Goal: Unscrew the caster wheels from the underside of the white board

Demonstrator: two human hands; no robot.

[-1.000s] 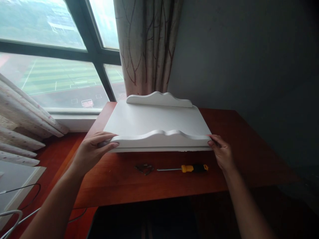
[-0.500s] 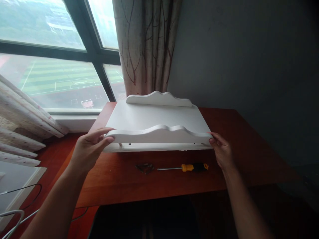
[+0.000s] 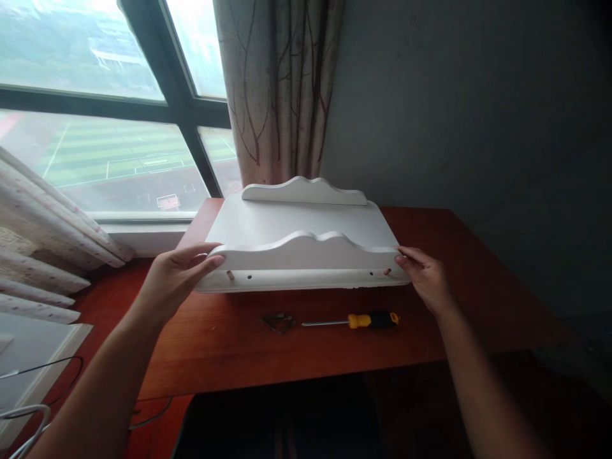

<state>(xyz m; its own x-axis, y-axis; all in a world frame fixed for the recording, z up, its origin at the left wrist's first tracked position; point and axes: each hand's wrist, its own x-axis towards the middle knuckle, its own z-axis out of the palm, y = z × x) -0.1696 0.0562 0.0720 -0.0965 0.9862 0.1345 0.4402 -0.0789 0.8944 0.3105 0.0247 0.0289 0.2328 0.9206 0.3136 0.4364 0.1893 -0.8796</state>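
Observation:
Between my two hands is a white wavy-edged panel (image 3: 308, 254), held above the near edge of a white board (image 3: 287, 223). My left hand (image 3: 174, 274) pinches the panel's left end between thumb and fingers. At the right end, my right hand (image 3: 425, 271) grips it the same way. Two wooden dowels, a left one (image 3: 230, 275) and a right one (image 3: 387, 272), stick up from the board below the panel, each beside a dark hole. A second wavy panel (image 3: 306, 191) stands along the board's far edge.
On the reddish-brown table (image 3: 287, 357), in front of the board, lie a yellow-and-black screwdriver (image 3: 366, 320) and a small pile of screws (image 3: 278, 322). A window (image 3: 115, 153) and curtains (image 3: 282, 89) are behind and left. Cables (image 3: 29, 414) hang at lower left.
Both hands have shifted the near wavy panel slightly up and away from me. The right dowel and its neighbouring hole now show more clearly beneath it.

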